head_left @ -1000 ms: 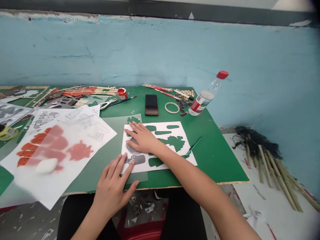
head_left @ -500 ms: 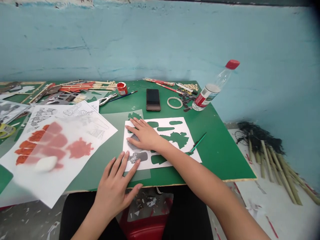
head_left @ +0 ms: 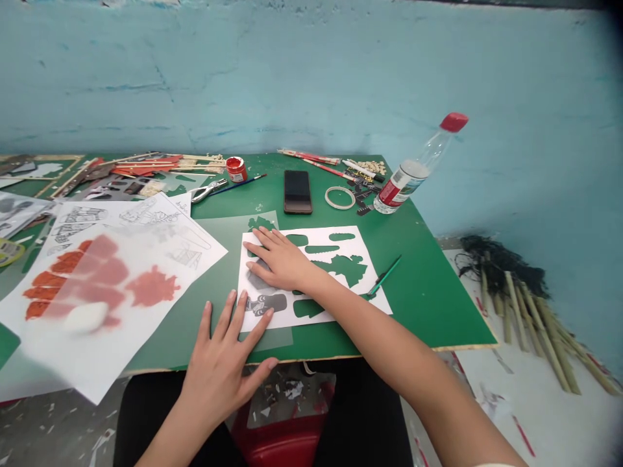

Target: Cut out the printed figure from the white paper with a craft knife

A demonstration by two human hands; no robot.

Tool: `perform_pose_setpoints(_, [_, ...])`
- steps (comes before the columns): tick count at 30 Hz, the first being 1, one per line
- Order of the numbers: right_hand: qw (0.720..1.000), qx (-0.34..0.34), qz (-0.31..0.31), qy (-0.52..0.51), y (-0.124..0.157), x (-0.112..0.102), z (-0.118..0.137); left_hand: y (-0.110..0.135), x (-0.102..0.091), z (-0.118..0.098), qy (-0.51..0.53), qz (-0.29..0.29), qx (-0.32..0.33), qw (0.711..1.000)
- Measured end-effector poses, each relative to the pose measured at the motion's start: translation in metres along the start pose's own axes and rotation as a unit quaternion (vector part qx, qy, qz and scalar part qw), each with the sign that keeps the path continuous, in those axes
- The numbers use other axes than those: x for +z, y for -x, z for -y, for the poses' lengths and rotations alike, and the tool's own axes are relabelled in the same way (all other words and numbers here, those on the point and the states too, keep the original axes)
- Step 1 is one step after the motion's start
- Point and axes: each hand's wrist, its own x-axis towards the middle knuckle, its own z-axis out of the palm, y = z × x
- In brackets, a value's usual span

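Head view: my right hand (head_left: 280,259) lies open, palm down, on the left part of the white cut-out sheet (head_left: 341,303), gripping nothing. My left hand (head_left: 226,363) is open too, fingers spread, with its tips at the sheet's near-left corner over the translucent film (head_left: 226,237). The sheet lies flat on the green board (head_left: 428,298), near its front edge. My read: thin paper, light, floppy, likely slides on the film, and the narrow strips between cut-outs would tear. Hold it at the solid margins or corners. A green tool (head_left: 384,277) lies just beside the right edge.
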Motion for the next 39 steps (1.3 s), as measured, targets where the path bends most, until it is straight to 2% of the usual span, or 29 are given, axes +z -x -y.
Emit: perform_pose_setpoints(39, [1.0, -0.001, -0.007, -0.009, 0.0011, -0.0007, -0.0023, 0.0021, 0.0013, 0.0031, -0.036, 0.009, 0.022, 0.999])
